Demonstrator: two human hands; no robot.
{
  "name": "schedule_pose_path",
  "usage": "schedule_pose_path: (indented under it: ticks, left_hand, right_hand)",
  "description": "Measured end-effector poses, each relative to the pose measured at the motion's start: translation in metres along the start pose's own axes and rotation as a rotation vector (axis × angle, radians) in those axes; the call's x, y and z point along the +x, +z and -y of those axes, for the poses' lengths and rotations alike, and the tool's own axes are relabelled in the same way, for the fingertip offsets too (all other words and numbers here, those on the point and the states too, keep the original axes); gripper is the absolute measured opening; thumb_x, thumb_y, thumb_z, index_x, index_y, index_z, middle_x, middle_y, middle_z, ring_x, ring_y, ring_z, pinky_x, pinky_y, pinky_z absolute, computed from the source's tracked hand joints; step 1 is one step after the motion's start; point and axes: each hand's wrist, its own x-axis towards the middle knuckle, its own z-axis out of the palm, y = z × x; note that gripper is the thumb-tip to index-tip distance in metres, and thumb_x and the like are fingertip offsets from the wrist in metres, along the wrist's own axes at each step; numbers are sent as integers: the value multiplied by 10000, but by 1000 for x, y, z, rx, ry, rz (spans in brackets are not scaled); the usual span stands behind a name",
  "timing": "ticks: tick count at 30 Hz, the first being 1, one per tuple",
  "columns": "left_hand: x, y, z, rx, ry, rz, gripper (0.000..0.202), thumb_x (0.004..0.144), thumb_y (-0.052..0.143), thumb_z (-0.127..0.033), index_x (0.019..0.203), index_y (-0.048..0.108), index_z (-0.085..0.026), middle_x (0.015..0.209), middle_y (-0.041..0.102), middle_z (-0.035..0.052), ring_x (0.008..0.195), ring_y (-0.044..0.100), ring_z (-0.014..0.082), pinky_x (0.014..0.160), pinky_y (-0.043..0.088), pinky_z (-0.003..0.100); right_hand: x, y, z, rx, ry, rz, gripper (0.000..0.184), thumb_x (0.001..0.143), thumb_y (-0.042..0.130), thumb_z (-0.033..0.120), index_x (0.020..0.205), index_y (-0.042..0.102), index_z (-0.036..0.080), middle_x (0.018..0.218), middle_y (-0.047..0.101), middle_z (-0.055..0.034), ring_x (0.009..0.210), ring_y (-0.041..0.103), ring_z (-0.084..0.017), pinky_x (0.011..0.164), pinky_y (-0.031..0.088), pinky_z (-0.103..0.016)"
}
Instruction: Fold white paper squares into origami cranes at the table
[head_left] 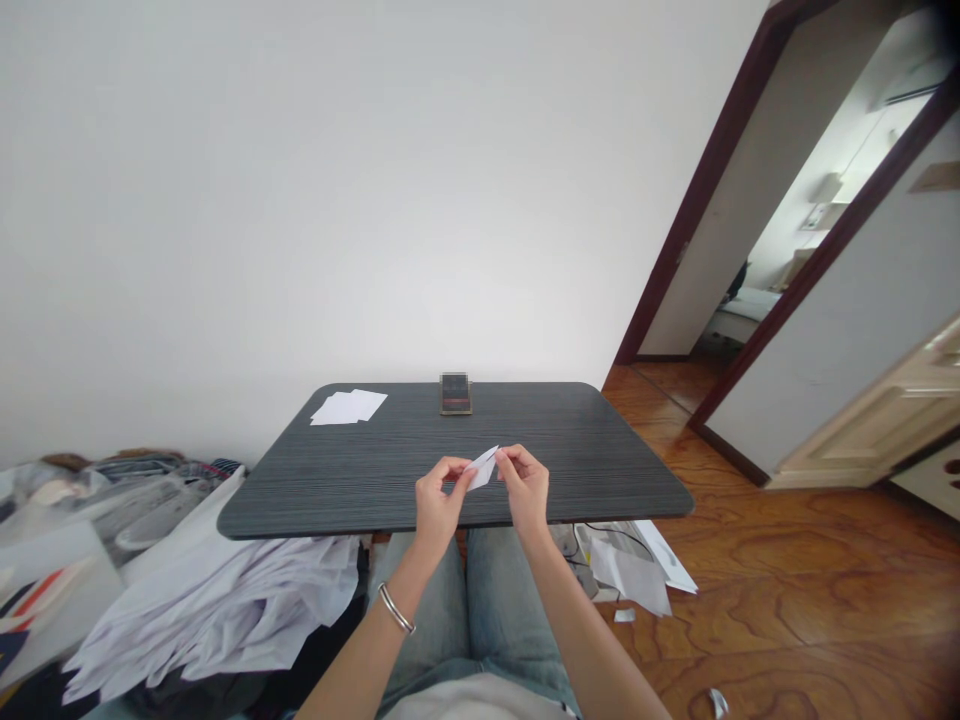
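A small folded piece of white paper (482, 470) is held up over the near part of the dark table (360, 480). On its left side, my left hand (442, 495) pinches it between thumb and fingers. My right hand (525, 485) grips the paper's upper right corner with thumb and fingertips. A silver bracelet (395, 608) circles my left wrist. Further off, at the table's back left, lie a few overlapping sheets of white paper (345, 407).
A small dark device on a stand (455, 394) sits at the table's back edge by the wall. Left of the table is a heap of white sheets (225, 610). Papers and a cable (630, 565) lie below right. Beyond the wooden floor (810, 590) is a doorway.
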Motion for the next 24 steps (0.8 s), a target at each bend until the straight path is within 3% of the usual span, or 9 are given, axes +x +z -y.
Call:
schedule_pose_path:
  ticks: [7, 24]
  left_hand:
    - [1, 1, 2, -75, -57, 35, 135, 745, 624, -288, 761, 645, -156, 701, 662, 17, 650, 603, 143, 633, 469, 233]
    - [1, 3, 1, -271, -199, 106, 170, 706, 660, -304, 740, 632, -140, 643, 630, 6, 570, 542, 109, 550, 410, 202]
  right_hand:
    - [-1, -2, 1, 20, 21, -6, 217, 766, 588, 371, 674, 566, 176, 525, 415, 47, 471, 362, -91, 441, 283, -216]
    - [0, -3, 0, 137, 78, 24, 234, 757, 604, 391, 669, 533, 186, 482, 417, 63, 434, 345, -83, 421, 238, -215]
